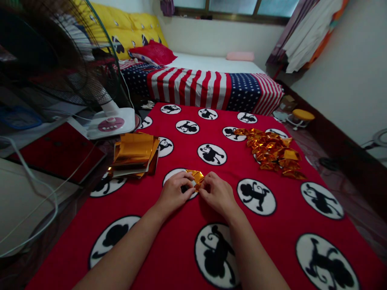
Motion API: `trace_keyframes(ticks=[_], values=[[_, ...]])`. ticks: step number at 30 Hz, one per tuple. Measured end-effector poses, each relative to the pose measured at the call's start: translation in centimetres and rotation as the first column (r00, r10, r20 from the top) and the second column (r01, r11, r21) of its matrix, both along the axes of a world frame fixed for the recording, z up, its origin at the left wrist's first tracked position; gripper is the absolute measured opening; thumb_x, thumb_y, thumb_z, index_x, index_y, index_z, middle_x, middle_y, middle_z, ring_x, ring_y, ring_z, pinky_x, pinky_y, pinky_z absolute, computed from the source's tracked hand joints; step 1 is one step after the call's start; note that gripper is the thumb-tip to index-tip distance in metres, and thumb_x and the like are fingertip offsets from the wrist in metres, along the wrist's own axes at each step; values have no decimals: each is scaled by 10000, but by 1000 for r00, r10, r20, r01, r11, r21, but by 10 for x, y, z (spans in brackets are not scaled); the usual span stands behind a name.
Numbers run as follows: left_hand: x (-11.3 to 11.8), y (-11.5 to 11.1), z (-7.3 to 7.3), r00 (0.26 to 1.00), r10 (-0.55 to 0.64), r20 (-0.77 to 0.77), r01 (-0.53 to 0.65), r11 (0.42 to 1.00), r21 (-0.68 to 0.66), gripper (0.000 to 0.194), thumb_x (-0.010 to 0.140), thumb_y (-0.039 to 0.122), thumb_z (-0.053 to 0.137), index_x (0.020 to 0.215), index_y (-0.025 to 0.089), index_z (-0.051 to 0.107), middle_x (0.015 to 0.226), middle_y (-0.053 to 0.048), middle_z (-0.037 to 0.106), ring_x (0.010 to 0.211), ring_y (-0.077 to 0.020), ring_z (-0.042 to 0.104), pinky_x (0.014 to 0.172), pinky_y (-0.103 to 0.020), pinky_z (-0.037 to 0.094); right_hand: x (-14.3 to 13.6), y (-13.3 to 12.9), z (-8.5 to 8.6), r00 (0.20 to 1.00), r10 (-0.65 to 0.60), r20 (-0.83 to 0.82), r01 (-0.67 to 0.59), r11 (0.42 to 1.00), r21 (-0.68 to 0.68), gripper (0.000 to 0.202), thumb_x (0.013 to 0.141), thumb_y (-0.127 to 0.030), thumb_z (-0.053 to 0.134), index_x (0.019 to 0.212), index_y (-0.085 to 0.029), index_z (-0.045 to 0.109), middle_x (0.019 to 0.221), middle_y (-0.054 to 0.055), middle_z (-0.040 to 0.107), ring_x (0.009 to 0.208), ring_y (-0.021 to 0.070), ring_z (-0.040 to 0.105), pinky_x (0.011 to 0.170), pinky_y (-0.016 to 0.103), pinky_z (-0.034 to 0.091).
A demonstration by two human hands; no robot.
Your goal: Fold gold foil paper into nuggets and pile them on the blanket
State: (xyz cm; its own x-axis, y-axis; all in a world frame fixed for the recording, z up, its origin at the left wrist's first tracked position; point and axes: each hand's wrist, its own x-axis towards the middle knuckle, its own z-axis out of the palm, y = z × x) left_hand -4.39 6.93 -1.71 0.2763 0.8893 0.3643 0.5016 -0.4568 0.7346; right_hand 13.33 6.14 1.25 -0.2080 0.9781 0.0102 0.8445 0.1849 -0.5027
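A partly folded sheet of shiny gold foil paper lies on the red cloth between my hands. My left hand pinches its left side, thumb and forefinger close together. On the other side my right hand is closed with its fingertips on the right edge and lower corner. The fingers hide part of the folds. To the left sits a stack of flat gold foil sheets, a little untidy. Several folded gold foil pieces are gathered in rows to the right.
The red cloth with monkey prints covers the table. An electric fan stands close on the left, with loose cables near it. Beyond the table is a bed with a striped and starred cover. A yellow-topped stool stands at the right.
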Motion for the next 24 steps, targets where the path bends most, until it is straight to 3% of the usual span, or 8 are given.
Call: trace_keyframes(ticks=[13,24], values=[[-1,2,-3,1000,-23,-9,23,999,26,141,754,130,709,849,232,734,1003,-46,692,962,-198,632,901,-372,498,-5,-1,0,998,-51,30,52,999,-9,131,809,-271,606,696,-207,613,850,-1,578,651,105,516,542,253,242],[-1,2,-4,999,-31,-36,32,998,47,135,766,144,700,837,247,752,1000,-43,680,963,-202,624,879,-370,509,-5,-1,-1,998,-56,39,56,998,-2,152,837,-291,584,713,-209,620,856,3,581,658,110,530,544,257,247]])
